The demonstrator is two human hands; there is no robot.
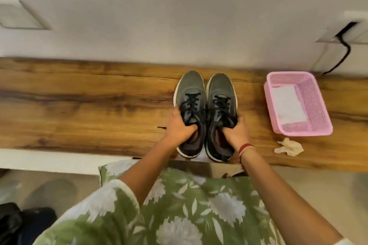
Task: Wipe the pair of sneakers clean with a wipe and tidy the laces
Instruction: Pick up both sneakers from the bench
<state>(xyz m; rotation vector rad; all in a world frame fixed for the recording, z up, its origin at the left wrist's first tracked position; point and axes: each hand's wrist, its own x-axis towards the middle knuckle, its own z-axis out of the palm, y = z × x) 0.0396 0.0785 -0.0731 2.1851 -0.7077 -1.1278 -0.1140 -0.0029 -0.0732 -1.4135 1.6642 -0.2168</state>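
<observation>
1. Gripping the left sneaker [190, 85] at its opening: left hand [180, 127], fingers curled over the tongue and into the mouth, forearm reaching in from the lower left.
2. Left sneaker: grey-black, black laces, white sole. Stands on the wooden ledge [79, 101], toe toward the wall, touching its mate.
3. Right sneaker [221, 87]: same make, parallel, heel at the ledge's near edge.
4. Right hand [236, 131]: fingers clenched round the right sneaker's tongue and collar; red thread band [246, 147] at the wrist.
5. Crumpled wipe [289, 147]: off-white, loose on the ledge just in front of the basket, in neither hand.
6. Pink basket [302, 134]: mesh plastic, upright, rightmost. Contents: one flat white sheet [287, 104] on its floor.
</observation>
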